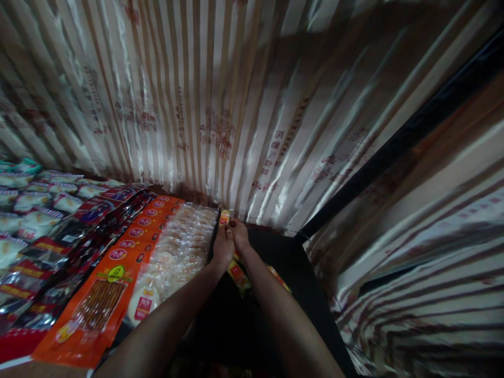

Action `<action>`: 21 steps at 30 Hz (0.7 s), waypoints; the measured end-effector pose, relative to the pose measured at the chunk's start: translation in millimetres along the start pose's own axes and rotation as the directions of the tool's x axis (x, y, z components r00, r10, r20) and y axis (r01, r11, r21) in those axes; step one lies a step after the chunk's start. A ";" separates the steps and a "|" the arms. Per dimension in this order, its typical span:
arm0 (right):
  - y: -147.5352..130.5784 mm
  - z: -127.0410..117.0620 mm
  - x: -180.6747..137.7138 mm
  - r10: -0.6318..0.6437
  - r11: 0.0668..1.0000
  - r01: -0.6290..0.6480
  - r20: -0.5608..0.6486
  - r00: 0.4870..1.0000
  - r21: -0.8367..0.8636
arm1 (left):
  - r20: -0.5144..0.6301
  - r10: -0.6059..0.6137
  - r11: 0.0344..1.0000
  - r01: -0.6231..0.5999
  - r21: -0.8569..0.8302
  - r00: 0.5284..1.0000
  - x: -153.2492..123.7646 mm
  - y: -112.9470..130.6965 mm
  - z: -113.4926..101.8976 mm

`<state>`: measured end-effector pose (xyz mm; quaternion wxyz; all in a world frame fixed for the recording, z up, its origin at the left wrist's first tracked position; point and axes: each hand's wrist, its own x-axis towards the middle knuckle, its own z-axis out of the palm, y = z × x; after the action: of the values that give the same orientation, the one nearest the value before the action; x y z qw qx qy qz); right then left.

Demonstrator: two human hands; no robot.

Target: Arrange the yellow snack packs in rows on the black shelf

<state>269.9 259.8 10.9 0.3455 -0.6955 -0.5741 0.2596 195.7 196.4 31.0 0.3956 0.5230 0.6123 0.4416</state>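
Note:
Both of my hands meet at the far end of a dark compartment (275, 252). My left hand (222, 247) and my right hand (239, 234) are closed together on a small yellow and red snack packet (224, 217), which stands upright against the striped sheet. More packets of the same kind (238, 274) lie in the dark compartment beneath my wrists.
Left of the compartment run rows of clear packs of pale round cakes (177, 252), orange packets (129, 247), dark red packets (94, 210) and white packets (35, 205). A shiny striped plastic sheet (220, 105) with red print hangs behind and to the right.

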 end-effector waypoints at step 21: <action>-18.9 -13.2 -10.9 0.077 0.947 -0.027 0.143 0.987 -0.319 | -0.011 -0.072 0.997 0.072 0.033 0.997 5.7 7.1 0.5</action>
<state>265.9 248.6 33.5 0.1775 -0.7347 -0.6145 0.2260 197.4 202.6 37.5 0.3996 0.5050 0.6400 0.4193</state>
